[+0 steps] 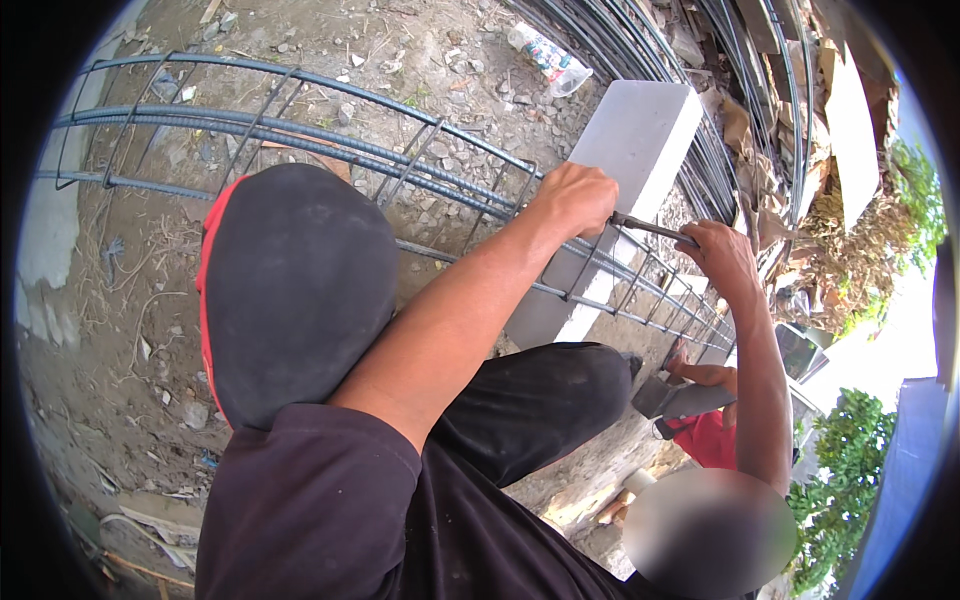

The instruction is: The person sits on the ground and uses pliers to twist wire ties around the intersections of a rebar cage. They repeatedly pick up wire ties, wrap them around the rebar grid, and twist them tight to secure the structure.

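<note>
A long reinforcing-bar cage of ribbed steel bars and square stirrups runs from far left toward the right. My left hand is closed at its upper bar, by a stirrup corner; the fingers' undersides are hidden. From beside that hand a dark metal rod-like tool reaches across to my right hand, whose fingers are wrapped round its other end. What the tool's near end grips, if anything, is hidden by my left hand. Under the cage lies a pale grey block, with its long side crossing beneath the bars.
Loose steel bars lie in a bundle beyond the block. A crumpled plastic bottle rests on stony ground. My dark-trousered knee is close to the cage. A person in red is farther off at right, near leafy plants.
</note>
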Action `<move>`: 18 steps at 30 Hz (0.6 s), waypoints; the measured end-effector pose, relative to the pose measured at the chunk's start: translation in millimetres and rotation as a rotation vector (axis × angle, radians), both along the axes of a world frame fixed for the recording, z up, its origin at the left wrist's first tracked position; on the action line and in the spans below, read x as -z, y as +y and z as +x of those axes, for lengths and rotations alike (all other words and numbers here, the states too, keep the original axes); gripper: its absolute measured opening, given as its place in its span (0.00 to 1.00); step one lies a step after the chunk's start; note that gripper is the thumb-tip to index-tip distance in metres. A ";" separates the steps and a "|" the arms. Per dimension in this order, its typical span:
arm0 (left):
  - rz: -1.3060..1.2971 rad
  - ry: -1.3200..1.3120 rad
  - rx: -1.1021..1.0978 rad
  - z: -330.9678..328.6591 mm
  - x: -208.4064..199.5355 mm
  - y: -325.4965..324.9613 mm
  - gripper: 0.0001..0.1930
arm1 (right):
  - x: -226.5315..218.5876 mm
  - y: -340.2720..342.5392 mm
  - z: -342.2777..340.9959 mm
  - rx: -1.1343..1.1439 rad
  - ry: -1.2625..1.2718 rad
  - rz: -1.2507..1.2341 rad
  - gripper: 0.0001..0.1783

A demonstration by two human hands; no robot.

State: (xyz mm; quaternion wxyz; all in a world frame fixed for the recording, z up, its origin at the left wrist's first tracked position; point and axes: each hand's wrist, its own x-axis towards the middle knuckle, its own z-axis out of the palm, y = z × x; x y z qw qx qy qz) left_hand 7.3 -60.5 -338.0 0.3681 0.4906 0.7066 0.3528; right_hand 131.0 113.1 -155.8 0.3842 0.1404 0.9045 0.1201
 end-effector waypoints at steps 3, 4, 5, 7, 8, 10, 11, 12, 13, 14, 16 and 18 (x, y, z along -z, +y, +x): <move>-0.011 -0.007 0.006 -0.4 -3.7 0.6 0.08 | 2.6 1.4 7.2 -0.006 0.055 0.019 0.11; -0.016 -0.009 0.013 -0.7 -3.4 0.3 0.08 | 3.6 1.0 7.6 -0.006 0.071 0.015 0.11; -0.021 -0.012 0.020 -1.0 -3.3 0.2 0.09 | 3.9 0.2 8.7 -0.005 0.086 0.011 0.11; -0.010 0.001 0.015 -0.8 -3.5 -0.2 0.09 | 3.8 -0.6 8.0 -0.010 0.101 0.006 0.11; -0.004 0.007 0.013 -0.9 -3.6 -0.3 0.09 | 1.7 -1.1 5.8 -0.015 0.100 0.005 0.11; -0.013 -0.002 0.015 -1.0 -3.2 0.5 0.09 | -0.4 -1.2 4.0 -0.026 0.100 0.009 0.11; -0.017 -0.007 0.016 -0.7 -2.8 1.2 0.10 | -0.7 -0.7 3.5 -0.033 0.100 0.014 0.12; -0.027 -0.005 0.022 -0.8 -2.3 2.0 0.10 | -1.4 -0.6 2.5 -0.040 0.101 0.020 0.12; -0.038 -0.005 0.026 -1.1 -1.3 2.7 0.10 | -3.7 -4.1 -2.2 0.042 0.026 0.046 0.14; -0.050 -0.005 0.032 -0.9 -0.2 3.2 0.10 | -7.5 -11.6 -10.6 0.125 -0.048 0.072 0.16; -0.025 0.003 0.017 1.3 1.9 3.3 0.09 | -17.6 -29.7 -33.4 0.262 -0.182 0.077 0.19; -0.017 0.015 0.017 2.3 2.8 3.4 0.09 | -24.5 -43.2 -57.0 0.373 -0.298 0.031 0.23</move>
